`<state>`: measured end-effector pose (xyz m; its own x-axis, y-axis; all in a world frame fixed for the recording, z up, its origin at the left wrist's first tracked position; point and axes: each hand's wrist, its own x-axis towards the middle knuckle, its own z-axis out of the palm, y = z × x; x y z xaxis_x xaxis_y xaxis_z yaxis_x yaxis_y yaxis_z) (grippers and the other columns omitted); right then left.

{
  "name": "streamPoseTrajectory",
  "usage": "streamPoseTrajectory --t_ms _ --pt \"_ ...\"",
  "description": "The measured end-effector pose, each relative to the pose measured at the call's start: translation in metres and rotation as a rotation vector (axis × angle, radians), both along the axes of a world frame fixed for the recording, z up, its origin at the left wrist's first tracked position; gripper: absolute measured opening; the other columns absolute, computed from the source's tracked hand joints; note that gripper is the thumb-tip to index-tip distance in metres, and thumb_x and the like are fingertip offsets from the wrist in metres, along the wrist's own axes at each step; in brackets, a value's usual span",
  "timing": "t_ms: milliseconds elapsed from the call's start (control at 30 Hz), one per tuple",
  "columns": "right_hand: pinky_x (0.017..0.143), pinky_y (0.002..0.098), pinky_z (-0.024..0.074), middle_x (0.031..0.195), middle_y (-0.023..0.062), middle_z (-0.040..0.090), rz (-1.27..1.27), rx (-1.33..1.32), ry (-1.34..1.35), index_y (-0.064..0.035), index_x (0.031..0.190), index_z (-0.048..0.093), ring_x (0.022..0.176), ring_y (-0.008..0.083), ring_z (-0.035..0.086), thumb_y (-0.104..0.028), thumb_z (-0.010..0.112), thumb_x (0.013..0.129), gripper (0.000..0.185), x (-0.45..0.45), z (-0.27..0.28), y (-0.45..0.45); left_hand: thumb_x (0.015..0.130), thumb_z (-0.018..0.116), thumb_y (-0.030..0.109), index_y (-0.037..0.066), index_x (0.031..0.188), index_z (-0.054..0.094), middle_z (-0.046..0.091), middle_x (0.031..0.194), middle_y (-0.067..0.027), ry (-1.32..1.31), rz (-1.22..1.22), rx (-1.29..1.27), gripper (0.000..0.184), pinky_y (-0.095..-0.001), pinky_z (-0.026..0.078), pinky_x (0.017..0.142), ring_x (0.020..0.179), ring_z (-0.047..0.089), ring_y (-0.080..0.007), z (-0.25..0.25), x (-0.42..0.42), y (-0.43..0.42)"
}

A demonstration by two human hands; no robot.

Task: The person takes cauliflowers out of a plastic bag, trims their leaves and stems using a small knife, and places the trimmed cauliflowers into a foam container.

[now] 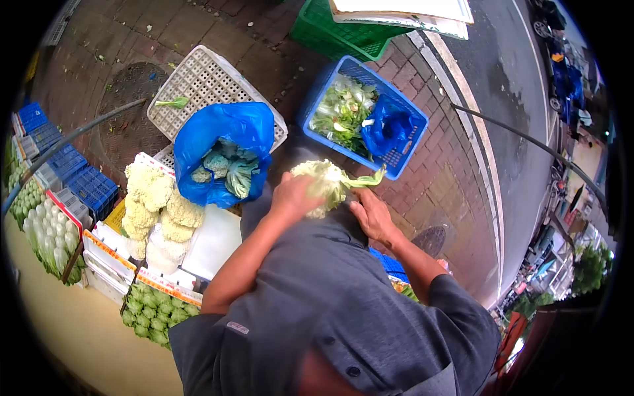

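A pale cauliflower point(321, 185) with a green leaf hanging off its right side is above my lap. My left hand point(292, 197), blurred by motion, has its fingers wrapped round the left side of the head. Just below the leaf, my right hand point(375, 215) has thumb and forefinger apart, the fingertips close to the leaf's underside. Whether they touch it is unclear. To the left, an open blue plastic bag point(257, 123) holds several leafy cauliflowers and rests against a white crate point(191, 79). A blue basket point(316, 135) with leaf trimmings and another blue bag point(386, 130) stands in front.
Trimmed cauliflowers point(150, 188) are piled at the left beside a white box point(218, 241). Crates of green vegetables point(155, 313) line the lower left. A green crate point(330, 33) stands at the top. The road point(505, 132) runs along the right.
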<state>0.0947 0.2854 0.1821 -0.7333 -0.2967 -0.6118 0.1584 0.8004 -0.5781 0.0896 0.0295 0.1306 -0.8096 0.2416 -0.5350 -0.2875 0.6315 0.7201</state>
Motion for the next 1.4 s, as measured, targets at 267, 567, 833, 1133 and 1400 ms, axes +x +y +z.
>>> streamPoseTrajectory --t_ms 267,567,833,1133,1400 --pt "0.085 0.0566 0.0482 0.101 0.0344 0.066 0.121 -0.047 -0.139 0.0038 0.150 0.028 0.098 0.0523 0.063 -0.042 0.056 0.101 0.073 -0.049 -0.014 0.000 0.073 0.082 0.032 0.009 0.104 0.068 0.070 0.100 -0.0095 0.143 -0.056 0.050 0.041 -0.0447 0.051 0.085 0.099 0.058 -0.0336 -0.007 -0.012 0.025" --pt "0.087 0.0565 0.0485 0.106 0.0326 0.067 0.079 -0.055 -0.245 -0.0070 0.150 0.036 0.101 0.0527 0.062 -0.041 0.055 0.102 0.062 -0.064 -0.016 0.008 0.072 0.083 0.029 0.008 0.100 0.067 0.069 0.097 -0.0091 0.156 -0.088 0.066 0.039 -0.0432 0.050 0.083 0.097 0.057 -0.0326 -0.010 -0.025 0.032" --pt "0.098 0.0495 0.0478 0.123 0.0299 0.065 -0.059 -0.192 -0.279 -0.0097 0.150 0.041 0.117 0.0469 0.060 -0.040 0.053 0.104 0.056 -0.042 -0.055 0.040 0.072 0.085 0.029 0.009 0.108 0.069 0.071 0.103 -0.0083 0.129 -0.094 0.095 0.045 -0.0418 0.052 0.084 0.100 0.060 -0.0315 -0.013 -0.027 0.030" --pt "0.097 0.0497 0.0470 0.115 0.0294 0.067 0.004 -0.097 -0.310 -0.0065 0.152 0.037 0.112 0.0473 0.061 -0.040 0.048 0.106 0.058 -0.069 -0.020 0.025 0.072 0.085 0.029 0.007 0.109 0.069 0.071 0.103 -0.0094 0.123 -0.148 0.080 0.046 -0.0426 0.052 0.088 0.103 0.060 -0.0321 -0.008 -0.043 0.036" --pt "0.098 0.0433 0.0489 0.126 0.0232 0.066 -0.169 -0.203 -0.189 -0.0121 0.144 0.052 0.117 0.0401 0.063 -0.031 0.050 0.105 0.043 -0.054 -0.060 0.059 0.072 0.085 0.032 0.006 0.110 0.070 0.071 0.101 -0.0116 0.103 -0.160 0.120 0.048 -0.0421 0.052 0.087 0.103 0.060 -0.0316 -0.018 -0.054 0.043"
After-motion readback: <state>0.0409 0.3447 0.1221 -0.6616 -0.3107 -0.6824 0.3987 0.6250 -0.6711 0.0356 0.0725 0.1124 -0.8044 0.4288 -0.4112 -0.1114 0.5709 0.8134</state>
